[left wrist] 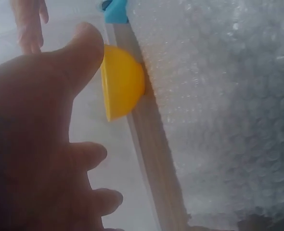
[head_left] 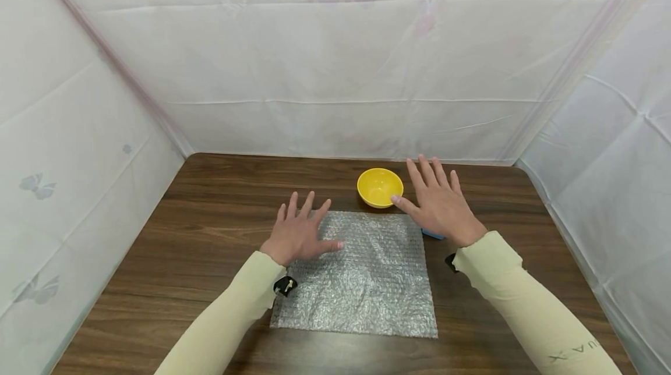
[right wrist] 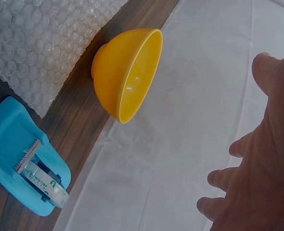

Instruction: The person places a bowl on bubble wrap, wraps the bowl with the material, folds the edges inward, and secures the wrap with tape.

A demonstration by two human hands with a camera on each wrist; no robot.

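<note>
A square sheet of bubble wrap (head_left: 367,282) lies flat on the wooden table. My left hand (head_left: 300,234) is held over its left part with the fingers spread, holding nothing. The right hand (head_left: 440,206), likewise spread and bare, hovers right of the yellow bowl (head_left: 378,187), which stands upright behind the sheet's far edge. Beneath the right hand sits a blue tape dispenser (head_left: 433,234), mostly hidden in the head view. The right wrist view shows the dispenser (right wrist: 24,154) whole, with a roll of clear tape (right wrist: 45,185) and a toothed cutter.
The brown wooden table (head_left: 209,229) has white sheeting (head_left: 335,60) behind it and on both sides. A black wrist strap (head_left: 285,286) shows at the left cuff.
</note>
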